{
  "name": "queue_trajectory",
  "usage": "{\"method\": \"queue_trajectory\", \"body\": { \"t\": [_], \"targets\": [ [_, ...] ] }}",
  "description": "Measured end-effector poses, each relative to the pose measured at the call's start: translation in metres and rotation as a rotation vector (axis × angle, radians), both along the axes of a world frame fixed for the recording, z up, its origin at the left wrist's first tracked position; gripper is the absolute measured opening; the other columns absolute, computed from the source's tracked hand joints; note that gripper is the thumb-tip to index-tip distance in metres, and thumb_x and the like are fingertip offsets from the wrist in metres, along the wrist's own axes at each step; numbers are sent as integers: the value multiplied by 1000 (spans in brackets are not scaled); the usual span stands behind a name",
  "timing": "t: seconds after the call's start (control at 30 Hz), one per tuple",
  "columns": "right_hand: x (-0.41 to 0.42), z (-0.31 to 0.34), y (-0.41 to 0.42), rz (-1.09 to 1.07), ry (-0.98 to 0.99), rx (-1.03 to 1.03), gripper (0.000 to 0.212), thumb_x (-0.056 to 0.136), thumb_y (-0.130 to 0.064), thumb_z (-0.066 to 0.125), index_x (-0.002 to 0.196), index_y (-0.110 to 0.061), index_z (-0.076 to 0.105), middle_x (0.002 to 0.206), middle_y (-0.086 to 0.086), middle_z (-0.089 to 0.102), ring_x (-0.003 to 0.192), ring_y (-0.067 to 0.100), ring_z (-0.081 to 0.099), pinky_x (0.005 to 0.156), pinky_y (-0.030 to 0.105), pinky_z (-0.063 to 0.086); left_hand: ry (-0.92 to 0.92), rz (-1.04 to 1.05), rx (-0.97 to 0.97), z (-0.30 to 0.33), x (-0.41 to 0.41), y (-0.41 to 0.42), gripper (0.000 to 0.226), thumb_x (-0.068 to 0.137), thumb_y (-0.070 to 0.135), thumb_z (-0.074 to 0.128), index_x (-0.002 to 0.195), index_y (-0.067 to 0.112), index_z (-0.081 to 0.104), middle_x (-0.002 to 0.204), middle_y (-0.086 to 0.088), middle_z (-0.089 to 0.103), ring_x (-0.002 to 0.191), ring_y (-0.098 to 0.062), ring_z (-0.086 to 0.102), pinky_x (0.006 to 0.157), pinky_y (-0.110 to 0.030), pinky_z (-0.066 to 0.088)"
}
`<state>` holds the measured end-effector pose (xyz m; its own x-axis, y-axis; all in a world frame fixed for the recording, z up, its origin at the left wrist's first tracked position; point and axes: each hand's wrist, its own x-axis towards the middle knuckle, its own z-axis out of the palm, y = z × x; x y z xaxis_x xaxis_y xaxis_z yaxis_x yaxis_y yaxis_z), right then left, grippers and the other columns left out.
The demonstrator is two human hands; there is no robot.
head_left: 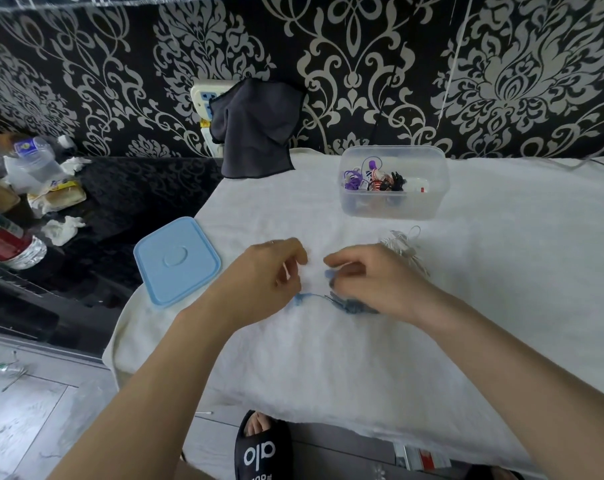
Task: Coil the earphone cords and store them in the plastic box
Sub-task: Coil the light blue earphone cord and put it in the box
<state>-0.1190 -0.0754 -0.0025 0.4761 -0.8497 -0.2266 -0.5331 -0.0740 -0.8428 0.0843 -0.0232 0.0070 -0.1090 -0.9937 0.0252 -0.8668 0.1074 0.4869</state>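
A blue earphone cord (319,297) lies on the white cloth between my hands. My left hand (271,271) pinches one end of it near its fingertips. My right hand (369,280) holds the bunched blue cord, with an earbud showing at its fingers. A white earphone cord (402,245) lies tangled just behind my right hand. Farther back stands the clear plastic box (394,206), open, with purple, red-and-white and black coiled cords inside. Its blue lid (177,260) lies flat to the left of my left hand.
A dark cloth (255,133) hangs over a power strip at the back of the table. Bottles, bread and crumpled tissues (63,228) clutter a dark surface on the left. The white cloth (501,289) covers the table; a slippered foot (259,445) shows below its front edge.
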Motion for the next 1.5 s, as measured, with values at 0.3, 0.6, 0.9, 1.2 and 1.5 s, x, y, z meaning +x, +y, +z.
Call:
{"method": "queue_trajectory", "body": {
  "t": [0.3,0.6,0.9,1.2,1.5],
  "targets": [
    [-3,-6,3,43,71,-82,36,82,-6,66,111,-26,69,91,-8,68,81,6,65,73,22,49,-37,45,134,-21,-4,-4,23,96,32,65,118,23,61,100,7,61,76,-2,57,71,-20,46],
    [-2,-7,9,82,298,-120,51,65,-42,82,102,-27,52,99,-8,58,89,12,58,73,31,49,5,-78,67,-28,-17,-16,39,94,13,61,129,30,66,104,2,59,75,3,50,78,-19,42],
    [-7,-6,12,166,402,-295,36,75,-26,75,103,-19,54,101,-3,53,96,20,51,77,33,42,-48,-122,82,-29,-19,-22,19,96,21,62,115,26,60,100,2,55,73,-6,49,78,-34,51],
    [-7,-7,13,175,431,-321,25,77,-25,71,98,-22,57,101,0,53,94,21,52,74,33,43,-113,-164,40,-30,-19,-28,22,91,22,70,112,21,62,98,7,57,71,-4,50,73,-30,49],
    [-12,4,2,103,150,64,45,74,-10,74,115,-26,62,109,-7,64,102,11,62,89,30,54,-128,-123,-37,-16,-19,-22,17,89,29,71,99,24,58,85,11,63,78,-13,61,70,-38,54]
  ]
}}
